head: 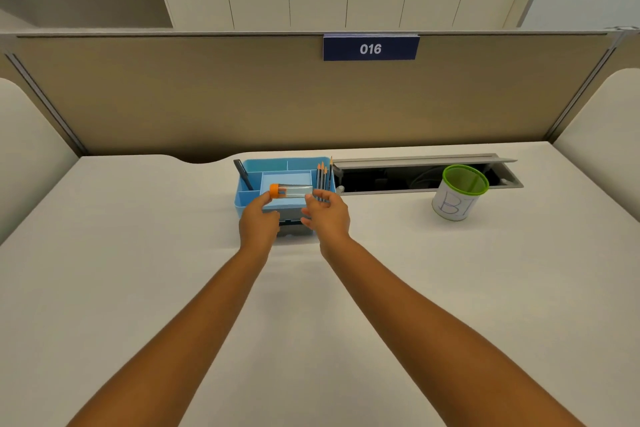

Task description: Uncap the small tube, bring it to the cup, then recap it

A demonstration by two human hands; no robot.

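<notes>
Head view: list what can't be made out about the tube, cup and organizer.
- Tube, head view: contents too small and blurred to tell.
- Cup: inside hidden by its green rim and wall.
- Blue organizer: front edge hidden behind left hand and right hand.

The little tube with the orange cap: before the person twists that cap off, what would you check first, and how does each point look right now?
1. Tube held at both ends: ok. The left hand is at the cap end, the right hand at the clear end.
2. Orange cap on the tube: ok, not yet removed.
3. Grip firm enough to twist: cannot tell; only fingertips touch it.
4. Tube lifted out of the blue organizer: cannot tell; it lies level over the tray.
5. Cup upright and open-topped: ok, standing on the table to the right.
6. Path to the cup clear: ok, bare tabletop between.
</notes>
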